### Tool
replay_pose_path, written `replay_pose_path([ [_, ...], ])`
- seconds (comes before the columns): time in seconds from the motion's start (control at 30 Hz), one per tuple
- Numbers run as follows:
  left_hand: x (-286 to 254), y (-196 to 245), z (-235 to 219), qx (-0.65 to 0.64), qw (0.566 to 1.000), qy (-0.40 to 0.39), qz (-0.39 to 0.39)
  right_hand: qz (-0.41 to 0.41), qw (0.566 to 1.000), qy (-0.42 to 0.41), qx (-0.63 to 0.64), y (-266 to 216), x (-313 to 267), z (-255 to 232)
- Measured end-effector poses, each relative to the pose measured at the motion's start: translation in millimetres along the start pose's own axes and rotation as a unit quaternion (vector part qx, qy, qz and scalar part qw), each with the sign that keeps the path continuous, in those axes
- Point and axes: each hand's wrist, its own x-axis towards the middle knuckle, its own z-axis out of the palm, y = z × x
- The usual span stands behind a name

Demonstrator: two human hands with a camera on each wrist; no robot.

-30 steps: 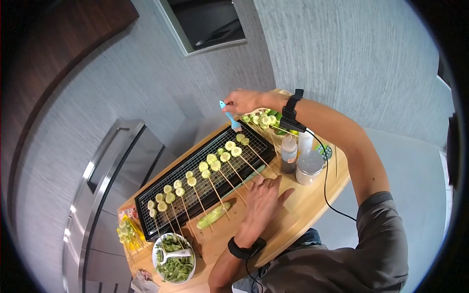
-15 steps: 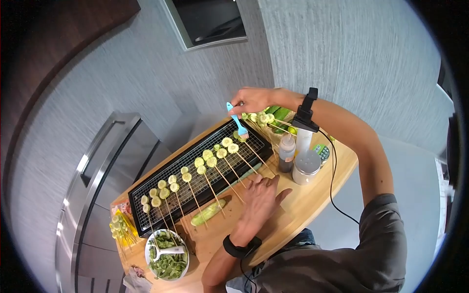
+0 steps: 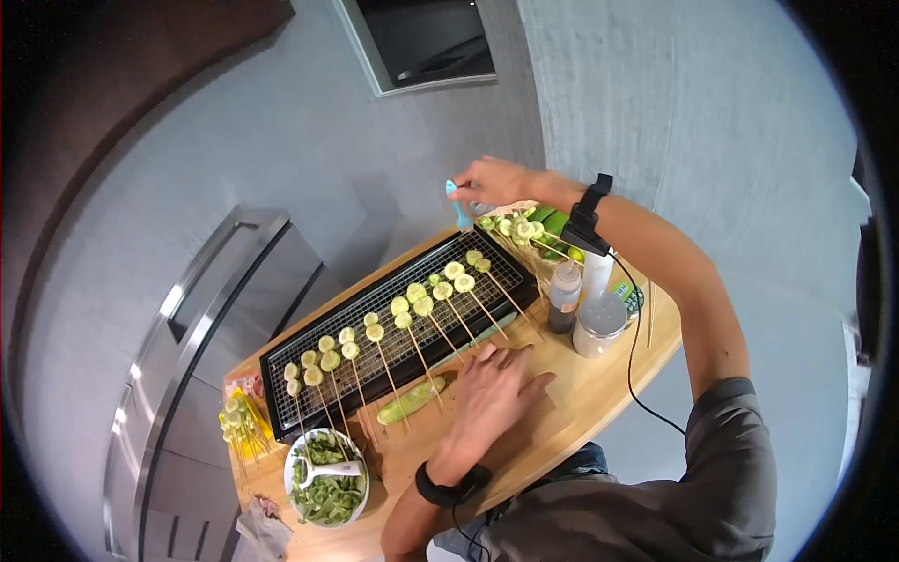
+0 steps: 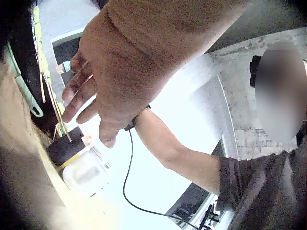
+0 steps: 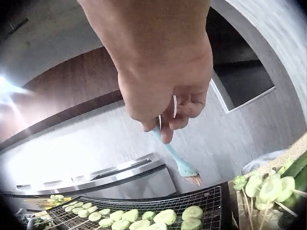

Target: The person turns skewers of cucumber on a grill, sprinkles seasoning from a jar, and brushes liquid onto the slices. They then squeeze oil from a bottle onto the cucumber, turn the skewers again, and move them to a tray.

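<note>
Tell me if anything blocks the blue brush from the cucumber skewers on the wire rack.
Nothing visible does. The right hand holds the blue brush; in the right wrist view, just part of the wire rack shows between its bristles and the nearest cucumber slices.

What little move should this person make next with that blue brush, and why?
Perhaps lower the blue brush onto the pale green slices of the rightmost skewer on the rack in the head view. The right hand holds the brush near that end, and its bristles hang clear of the slices.
</note>
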Motion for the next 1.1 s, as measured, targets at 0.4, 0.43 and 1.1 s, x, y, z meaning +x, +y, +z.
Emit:
replay_pose_path([
  [0.4, -48.1, -26.9, -148.7, -0.111, 0.974, 0.143, -0.133, -0.12, 0.987, -0.009, 0.109, -159.8, -54.3, 30.6],
  [0.43, -54.6, -28.9, -161.6, -0.117, 0.965, 0.172, -0.16, -0.134, 0.978, -0.032, 0.156, -170.1, -59.6, 45.0],
  [1.1, -125.2, -78.1, -229.2, -0.017, 0.921, 0.254, -0.296, -0.474, 0.873, -0.089, 0.065, -201.7, -105.0, 228.9],
])
